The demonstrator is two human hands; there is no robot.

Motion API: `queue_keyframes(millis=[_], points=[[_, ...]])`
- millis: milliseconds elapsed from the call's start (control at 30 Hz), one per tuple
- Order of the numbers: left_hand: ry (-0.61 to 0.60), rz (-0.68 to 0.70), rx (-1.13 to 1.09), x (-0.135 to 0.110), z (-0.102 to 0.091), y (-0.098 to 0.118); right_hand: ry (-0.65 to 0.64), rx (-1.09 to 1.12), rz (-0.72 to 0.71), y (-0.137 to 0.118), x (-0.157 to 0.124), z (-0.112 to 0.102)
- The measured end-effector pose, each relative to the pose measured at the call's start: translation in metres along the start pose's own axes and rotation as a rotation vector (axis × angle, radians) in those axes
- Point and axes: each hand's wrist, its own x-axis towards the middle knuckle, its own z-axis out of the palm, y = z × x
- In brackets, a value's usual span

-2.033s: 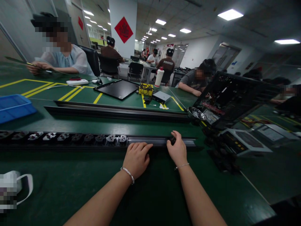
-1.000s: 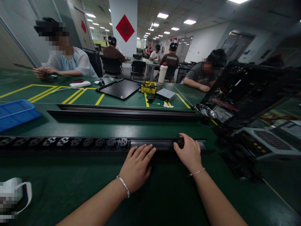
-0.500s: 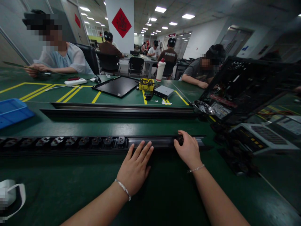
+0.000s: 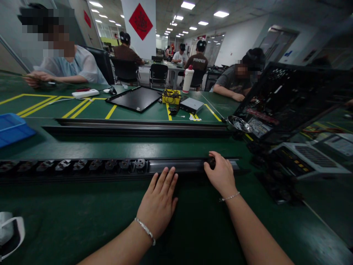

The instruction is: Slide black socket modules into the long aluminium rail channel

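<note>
A long black channel rail (image 4: 179,166) lies across the green table in front of me. Several black socket modules (image 4: 96,165) sit in a row in its left part. My left hand (image 4: 160,200) lies flat with fingers stretched, their tips at the rail's near edge, right of the last module. Toward the rail's right end, my right hand (image 4: 220,173) is closed around a small black socket module (image 4: 211,162), held at the channel. The fingers cover most of that piece, so its details are hidden.
Beyond lies a second black rail (image 4: 143,129). A blue bin (image 4: 15,129) stands left; a metal bowl (image 4: 239,124), an open computer case (image 4: 289,99) and a power supply (image 4: 306,160) are at right. Across the table are a black panel (image 4: 135,98) and seated people.
My left hand has shifted very slightly down along the near edge. The right hand keeps its grip at the same spot. The view has tilted a little.
</note>
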Motion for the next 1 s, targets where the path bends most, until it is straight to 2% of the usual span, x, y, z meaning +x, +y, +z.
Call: queue_keyframes(millis=[433, 1000], points=[[0.003, 0.009, -0.003, -0.001, 0.0006, -0.0005, -0.041, 0.013, 0.007, 0.0022, 0.002, -0.0035], [0.024, 0.013, 0.035, -0.0014, 0.0028, -0.0023, -0.034, 0.007, -0.011, 0.0002, 0.0015, -0.0078]])
